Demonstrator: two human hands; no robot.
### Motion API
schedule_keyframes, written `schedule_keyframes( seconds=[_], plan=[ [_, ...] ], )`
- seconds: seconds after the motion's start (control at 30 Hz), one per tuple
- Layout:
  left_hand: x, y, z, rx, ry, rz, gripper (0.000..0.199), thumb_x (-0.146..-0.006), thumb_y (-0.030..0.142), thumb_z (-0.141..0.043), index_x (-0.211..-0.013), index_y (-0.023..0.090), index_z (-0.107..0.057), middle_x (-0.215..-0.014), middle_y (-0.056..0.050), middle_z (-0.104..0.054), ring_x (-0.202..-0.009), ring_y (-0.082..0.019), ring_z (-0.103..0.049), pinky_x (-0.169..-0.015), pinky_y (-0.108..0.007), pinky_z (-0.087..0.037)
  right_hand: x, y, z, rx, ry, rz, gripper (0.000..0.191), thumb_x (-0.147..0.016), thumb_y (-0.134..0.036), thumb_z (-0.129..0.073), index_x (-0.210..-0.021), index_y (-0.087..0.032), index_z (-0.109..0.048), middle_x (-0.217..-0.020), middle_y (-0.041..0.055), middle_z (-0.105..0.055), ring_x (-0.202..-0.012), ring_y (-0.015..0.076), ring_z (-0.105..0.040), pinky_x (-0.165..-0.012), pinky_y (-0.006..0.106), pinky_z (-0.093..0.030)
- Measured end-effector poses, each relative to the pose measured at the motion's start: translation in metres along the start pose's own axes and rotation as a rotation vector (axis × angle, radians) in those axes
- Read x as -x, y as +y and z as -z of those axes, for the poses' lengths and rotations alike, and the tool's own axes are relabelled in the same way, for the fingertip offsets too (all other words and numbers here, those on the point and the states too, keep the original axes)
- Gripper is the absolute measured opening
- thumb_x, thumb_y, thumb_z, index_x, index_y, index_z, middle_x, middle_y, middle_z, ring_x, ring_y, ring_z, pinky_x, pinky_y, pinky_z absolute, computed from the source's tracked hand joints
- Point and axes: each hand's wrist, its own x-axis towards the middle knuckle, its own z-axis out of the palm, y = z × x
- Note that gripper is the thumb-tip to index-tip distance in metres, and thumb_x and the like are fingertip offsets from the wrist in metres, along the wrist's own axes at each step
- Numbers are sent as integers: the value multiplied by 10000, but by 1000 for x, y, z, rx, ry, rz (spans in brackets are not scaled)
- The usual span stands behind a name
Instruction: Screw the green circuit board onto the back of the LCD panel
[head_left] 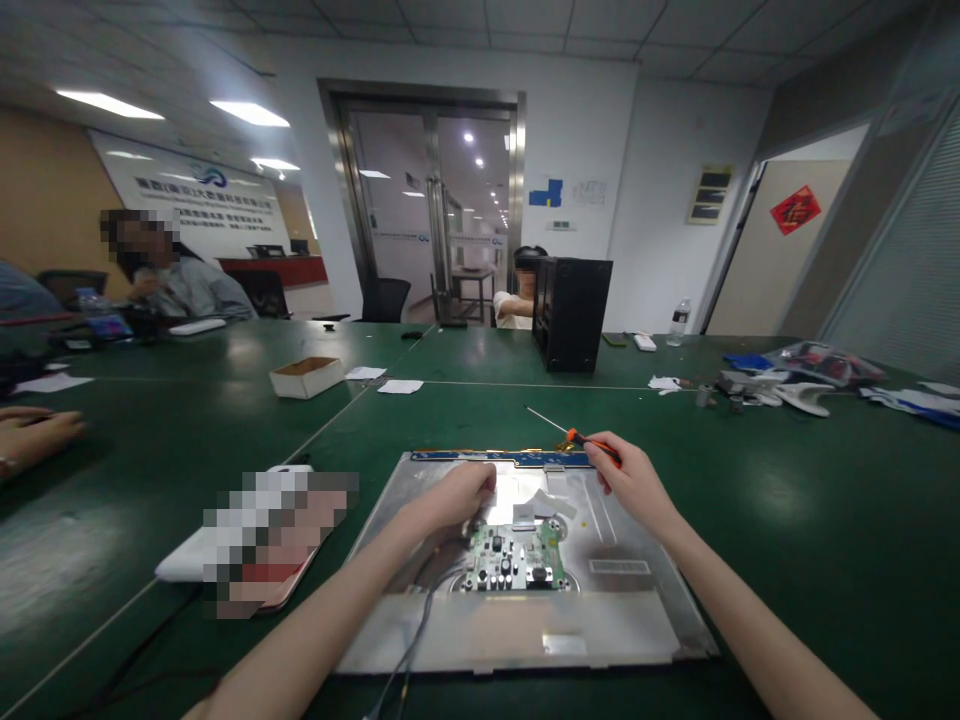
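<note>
A metal-backed display panel (630,625) lies flat on the green table in front of me. A green circuit board (517,557) sits on its middle, with grey cables (429,600) running off toward me. Along the far edge runs a narrow blue circuit strip (480,458). My right hand (628,480) grips a screwdriver (576,438) with an orange and black handle, its shaft pointing up and left past the panel's far edge. Over the panel, just beyond the circuit board, my left hand (469,490) has its fingers curled; what they hold, if anything, is hidden.
Left of the panel lie a white object (180,560) and a pink phone-like slab (300,560), both partly blurred out. Farther back stand an open box (306,377) and a black case (574,315). Metal parts and bags (810,365) lie right. A co-worker's hand (37,435) rests at left.
</note>
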Motion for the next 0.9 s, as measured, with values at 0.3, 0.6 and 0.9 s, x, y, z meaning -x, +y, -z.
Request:
schedule_keyframes(
  seconds=[0.3,0.6,0.9],
  plan=[
    [-18,0,-10,21,52,-3,131,-749,64,-518,-771,166,-597,-786,-41,-648,-749,-181,-585,-642,-235,-399,-24,18,-34,53,-11,-30,358,-840,-475,-449,-827,-170,-636,-512,-27,-517,-438,135,-476,-426,240,-350],
    [-9,3,-13,75,143,-49,160,-731,39,-494,-796,158,-580,-810,-49,-631,-768,-195,-570,-666,-259,-396,-9,26,-33,115,-7,-47,354,-844,-472,-456,-869,-179,-654,-573,-2,-573,-491,150,-507,-477,248,-376],
    [-10,55,-9,99,93,-282,47,-796,147,-593,-800,173,-632,-808,-20,-675,-736,-163,-596,-654,-230,-400,-12,29,-27,139,44,-13,362,-860,-478,-448,-835,-176,-645,-569,-8,-564,-490,142,-489,-498,247,-354]
  ],
)
